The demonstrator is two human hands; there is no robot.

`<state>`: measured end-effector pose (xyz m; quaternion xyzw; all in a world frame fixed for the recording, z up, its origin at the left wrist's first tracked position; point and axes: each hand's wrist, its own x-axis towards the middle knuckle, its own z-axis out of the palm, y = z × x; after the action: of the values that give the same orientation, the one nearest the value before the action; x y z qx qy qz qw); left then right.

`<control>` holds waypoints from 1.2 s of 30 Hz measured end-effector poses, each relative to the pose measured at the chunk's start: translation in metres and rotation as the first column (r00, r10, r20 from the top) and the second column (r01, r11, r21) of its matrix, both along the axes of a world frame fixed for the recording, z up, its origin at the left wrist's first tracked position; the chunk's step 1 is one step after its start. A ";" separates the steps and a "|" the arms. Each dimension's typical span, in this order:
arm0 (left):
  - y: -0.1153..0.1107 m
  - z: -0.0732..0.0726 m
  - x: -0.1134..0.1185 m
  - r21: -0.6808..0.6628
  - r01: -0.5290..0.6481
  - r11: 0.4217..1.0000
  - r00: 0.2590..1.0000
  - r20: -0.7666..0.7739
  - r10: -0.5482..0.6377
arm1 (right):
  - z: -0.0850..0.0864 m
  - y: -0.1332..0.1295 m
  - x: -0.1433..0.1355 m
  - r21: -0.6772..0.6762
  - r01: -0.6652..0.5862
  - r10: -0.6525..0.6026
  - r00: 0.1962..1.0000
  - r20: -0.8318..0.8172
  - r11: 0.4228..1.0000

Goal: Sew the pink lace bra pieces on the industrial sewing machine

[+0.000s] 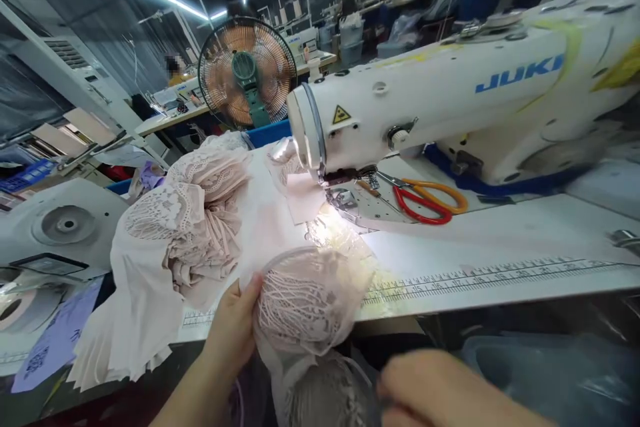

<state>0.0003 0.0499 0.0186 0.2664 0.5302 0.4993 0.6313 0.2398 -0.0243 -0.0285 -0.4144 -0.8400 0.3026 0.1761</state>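
A pale pink lace bra [310,297] is at the front edge of the sewing table, its upper cup over the edge and its lower cup hanging at the bottom of the view. My left hand [233,320] grips the upper cup's left side, thumb on top and the other fingers hidden beneath. Close to the lower cup's right side is my right hand [430,383], smeared by motion with its fingers curled. Whether it holds the fabric is unclear. Behind the bra stands a white sewing machine [370,113], its lamp lighting the presser foot [343,199].
Stacked lace pieces [185,213] are heaped left of the bra. Red-and-orange-handled scissors [425,203] lie under the machine arm. A printed ruler [450,283] runs along the table's front. A fan [247,73] stands behind; a clear plastic bin [550,373] sits lower right.
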 end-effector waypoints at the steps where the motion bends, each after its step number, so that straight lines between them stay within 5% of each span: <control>1: -0.003 -0.002 0.003 0.003 0.025 1.000 1.000 -0.007 -0.025 | 0.012 0.011 0.006 -0.050 0.151 -0.155 0.984 -0.093 0.987; 3: -0.010 -0.008 0.008 -0.012 0.087 0.996 0.996 -0.014 -0.087 | 0.033 0.036 0.014 -0.125 0.404 -0.423 0.874 -0.242 0.906; 4: -0.013 -0.011 0.010 -0.018 0.117 0.993 0.993 -0.018 -0.117 | 0.039 0.048 0.015 -0.200 0.436 -0.477 0.834 -0.277 0.878; 9: -0.014 -0.015 0.013 0.041 0.298 0.954 0.946 -0.144 -0.290 | 0.030 0.085 0.000 -0.594 0.140 -0.441 0.804 -0.399 0.792; 14: -0.001 -0.007 0.011 0.055 0.621 0.782 0.670 -0.555 -0.493 | 0.020 0.085 -0.003 -0.688 0.063 -0.468 0.776 -0.422 0.723; 19: 0.010 -0.001 0.024 0.014 0.722 0.692 0.544 -0.630 -0.554 | 0.023 0.086 0.002 -0.699 0.077 -0.471 0.790 -0.392 0.711; 30: 0.023 -0.006 0.036 -0.054 0.684 0.727 0.596 -0.534 -0.600 | 0.023 0.089 -0.006 -0.618 0.120 -0.390 0.862 -0.325 0.777; 36: 0.000 -0.010 0.045 -0.052 0.464 0.884 0.842 -0.285 -0.459 | 0.027 0.082 -0.004 -0.397 0.303 -0.417 0.876 -0.242 0.867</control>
<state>0.0457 0.0496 0.0085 0.4621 0.5324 0.2933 0.6457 0.2354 0.0580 -0.0013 -0.5353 -0.6401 0.4700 0.2879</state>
